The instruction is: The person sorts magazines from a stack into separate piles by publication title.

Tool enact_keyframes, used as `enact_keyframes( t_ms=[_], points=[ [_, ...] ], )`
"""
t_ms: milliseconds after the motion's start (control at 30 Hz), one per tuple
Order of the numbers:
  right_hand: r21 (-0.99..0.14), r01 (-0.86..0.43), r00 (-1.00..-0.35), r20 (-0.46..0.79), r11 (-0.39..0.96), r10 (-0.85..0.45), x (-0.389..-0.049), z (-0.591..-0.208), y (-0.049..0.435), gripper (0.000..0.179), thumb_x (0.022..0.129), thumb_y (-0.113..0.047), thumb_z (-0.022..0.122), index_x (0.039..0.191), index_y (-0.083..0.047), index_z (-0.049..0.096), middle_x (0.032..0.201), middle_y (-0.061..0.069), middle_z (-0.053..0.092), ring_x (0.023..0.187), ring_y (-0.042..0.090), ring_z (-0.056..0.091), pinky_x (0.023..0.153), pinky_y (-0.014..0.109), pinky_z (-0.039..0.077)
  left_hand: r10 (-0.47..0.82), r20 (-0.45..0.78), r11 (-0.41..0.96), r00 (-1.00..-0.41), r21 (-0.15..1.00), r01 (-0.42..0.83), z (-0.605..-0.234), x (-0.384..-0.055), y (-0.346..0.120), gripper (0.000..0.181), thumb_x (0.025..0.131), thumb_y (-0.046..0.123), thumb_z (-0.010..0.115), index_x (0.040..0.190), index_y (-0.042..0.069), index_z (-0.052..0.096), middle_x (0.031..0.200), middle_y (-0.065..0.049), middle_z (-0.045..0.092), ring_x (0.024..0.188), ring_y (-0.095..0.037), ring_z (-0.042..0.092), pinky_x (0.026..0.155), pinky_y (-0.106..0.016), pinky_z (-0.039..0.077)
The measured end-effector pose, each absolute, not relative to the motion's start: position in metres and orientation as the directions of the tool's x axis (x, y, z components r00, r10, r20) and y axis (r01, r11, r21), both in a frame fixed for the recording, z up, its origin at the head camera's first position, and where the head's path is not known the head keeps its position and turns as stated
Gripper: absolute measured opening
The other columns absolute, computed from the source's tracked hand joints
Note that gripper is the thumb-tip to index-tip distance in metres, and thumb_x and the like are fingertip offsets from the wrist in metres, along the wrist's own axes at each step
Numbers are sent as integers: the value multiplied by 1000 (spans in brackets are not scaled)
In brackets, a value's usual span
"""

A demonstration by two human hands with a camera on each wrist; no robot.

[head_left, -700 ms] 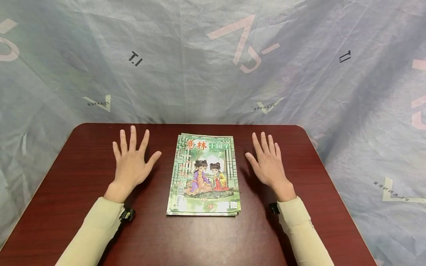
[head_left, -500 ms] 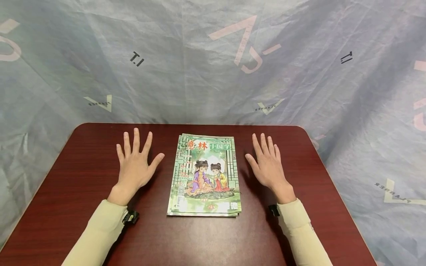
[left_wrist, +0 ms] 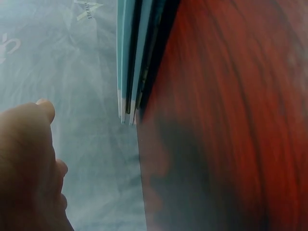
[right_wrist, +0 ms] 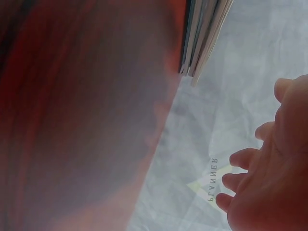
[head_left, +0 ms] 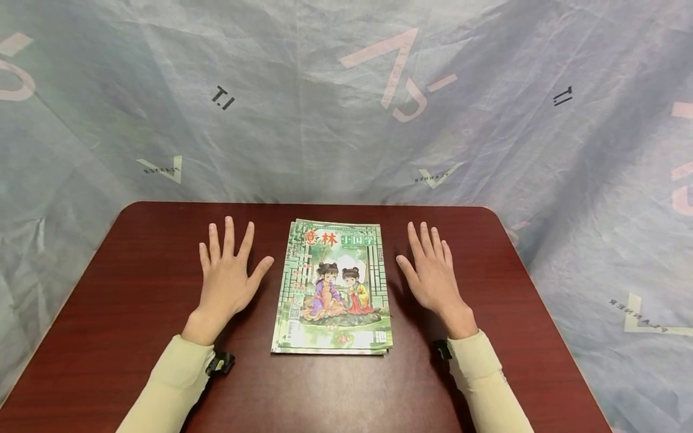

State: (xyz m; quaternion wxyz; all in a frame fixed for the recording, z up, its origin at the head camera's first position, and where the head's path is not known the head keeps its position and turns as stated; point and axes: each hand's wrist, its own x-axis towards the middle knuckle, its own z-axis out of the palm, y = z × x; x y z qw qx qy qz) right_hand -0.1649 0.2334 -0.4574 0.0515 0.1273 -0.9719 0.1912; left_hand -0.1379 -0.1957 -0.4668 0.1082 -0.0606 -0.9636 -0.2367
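Note:
A small stack of magazines (head_left: 332, 288) lies flat mid-table, its green top cover showing two drawn figures in robes. In both wrist views the stack's layered edges (left_wrist: 130, 62) stand out, with several magazines in it. To its left, my left hand (head_left: 227, 285) hovers palm down, fingers straight and spread, apart from the stack. My right hand (head_left: 435, 279) is held over the table on the other side, fingers straight, its thumb toward the stack without touching. Neither hand holds anything.
The dark red wooden table (head_left: 335, 397) has rounded far corners. Behind and beside it hangs a grey printed cloth (head_left: 260, 120). A black wrist strap (head_left: 221, 364) sits at the left cuff, another dark strap (head_left: 442, 349) at the right.
My left hand has moved right and slightly nearer to me, closer to the magazines. My right hand has shifted a little left and nearer to me. The stack has stayed put.

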Motion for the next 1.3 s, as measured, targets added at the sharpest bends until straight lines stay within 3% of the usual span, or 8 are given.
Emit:
enact_keyframes(
  t_ms=[333,700,900,1300],
  points=[
    [-417,-270,-962,148,868,-228,-165,-464,228,79,118,-39,52,180,-14,11,185,21,8,171,43,4,134,66,5,82,163,818,-983,553,160,-468,-136,-183,86,114,58,53,180,17,17,186,-10,-12,168,-41,-24,130,-76,3],
    [-444,-285,-958,168,850,-234,-163,-466,220,79,118,-42,50,180,-14,11,184,20,14,171,43,10,132,69,10,91,202,729,-975,653,203,-473,-136,-171,83,114,53,57,180,21,18,187,-8,1,171,-36,-15,129,-77,10],
    [-450,-294,-954,187,843,-233,-161,-468,217,78,117,-35,54,179,-10,14,184,21,16,169,46,15,131,71,13,100,186,709,-978,676,201,-476,-134,-165,82,114,48,59,180,21,18,187,-9,6,172,-38,-10,128,-78,13],
    [-493,-314,-949,187,811,-254,-159,-467,211,82,116,-38,57,180,-11,13,182,23,21,165,49,25,130,71,17,110,150,663,-982,725,185,-482,-132,-154,83,114,46,60,180,20,18,185,-14,17,172,-41,-4,130,-75,14]
  ],
)
